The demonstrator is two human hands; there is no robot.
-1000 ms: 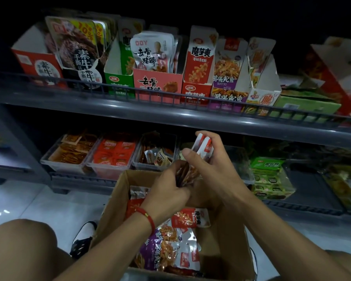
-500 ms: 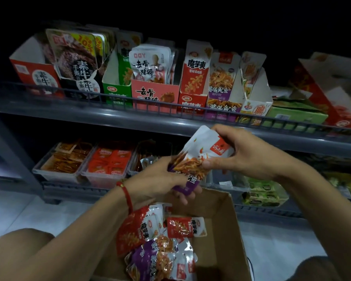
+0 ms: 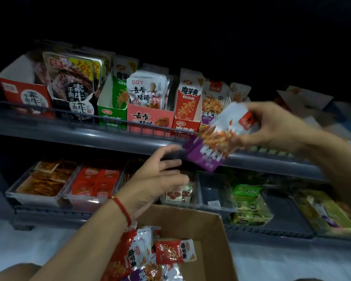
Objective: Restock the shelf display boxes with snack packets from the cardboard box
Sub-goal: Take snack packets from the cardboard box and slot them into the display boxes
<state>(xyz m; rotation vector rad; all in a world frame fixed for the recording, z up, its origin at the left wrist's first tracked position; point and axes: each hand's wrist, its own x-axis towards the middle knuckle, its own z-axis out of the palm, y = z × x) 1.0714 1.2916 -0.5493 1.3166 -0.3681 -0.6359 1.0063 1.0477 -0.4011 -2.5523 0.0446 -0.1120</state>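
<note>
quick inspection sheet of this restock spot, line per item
surface: grey upper shelf, wire rail in front
job's things: purple-white packets raised before the shelf; cardboard box open, packets inside; display boxes upright on the shelf
clutter: trays of snacks on the lower shelf
hands: right hand grips the packets; left hand open, empty
cables: nothing seen
surroundings: dark above, pale floor

L hand (image 3: pixel 158 175): empty, fingers spread, palm half-turned, pointing right; forearm up from lower left.
R hand (image 3: pixel 272 126): raised higher, fingers pinched shut on sth, blurred; forearm in from right edge.
Hands: apart.
</note>
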